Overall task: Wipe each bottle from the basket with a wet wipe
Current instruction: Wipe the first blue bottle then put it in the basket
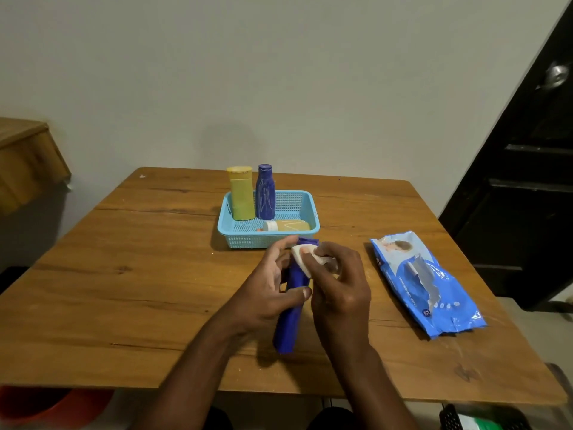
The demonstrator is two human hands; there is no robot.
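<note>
- Far left, off the tabletop (130,274): a wooden shelf (28,159) against the wall, an orange tub (46,405) low down under the near edge.
- Centre back: a light blue basket (245,237) on the tabletop, holding a yellow bottle (241,193) upright at its left, a dark blue bottle (265,193) upright just beside it on the right, and a small amber bottle (286,225) lying on its side along the front, white cap to the left.
- Just in front of the basket: left hand (269,290) gripping a tall blue bottle (290,321), thumb across the front of its middle, fingers (279,249) reaching up past its left side; bottle tilted, cap end toward the basket, lower end toward the near edge; unclear whether that end touches the wood.
- Upper part of that bottle: a white wipe (302,259) pressed against it, just below the cap.
- Right of the bottle: right hand (338,283) with fingers curled, pinching the wipe against the bottle, thumb on the cloth.
- Further right, apart from the hands: a blue wipe pack (428,283) lying flat on the tabletop, flap peeled open.
- Far right: a dark door (527,181) with a metal knob (556,76).
</note>
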